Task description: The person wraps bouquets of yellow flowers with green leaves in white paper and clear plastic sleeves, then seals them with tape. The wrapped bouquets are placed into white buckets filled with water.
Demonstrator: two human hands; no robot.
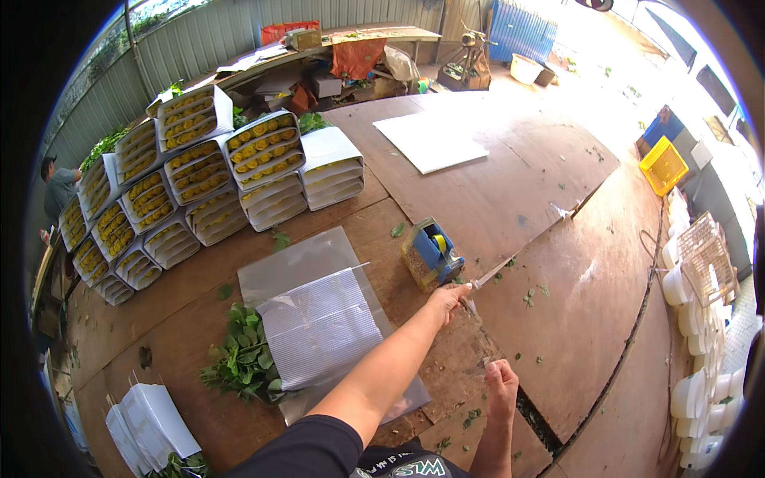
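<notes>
My left hand (447, 303) reaches across to the front of a blue tape dispenser (435, 251) that carries a yellow-cored roll. A thin shiny strip (493, 275) shows by its fingertips; whether the hand holds it is unclear. My right hand (502, 382) is curled shut nearer my body, with the thumb against the fingers; anything small in it is not discernible. Left of my forearm, a bundle wrapped in white corrugated sheet (323, 325) lies on a clear plastic sheet (299, 254). Green leaves (245, 355) stick out of its left end.
Stacked white-wrapped bunches of yellow roses (197, 170) stand at the back left, with a person (57, 185) beyond them. Another white wrapped bundle (152, 427) lies at lower left. A white board (430, 140) rests on the wooden table (538, 161). White tubs (690, 391) line the right side.
</notes>
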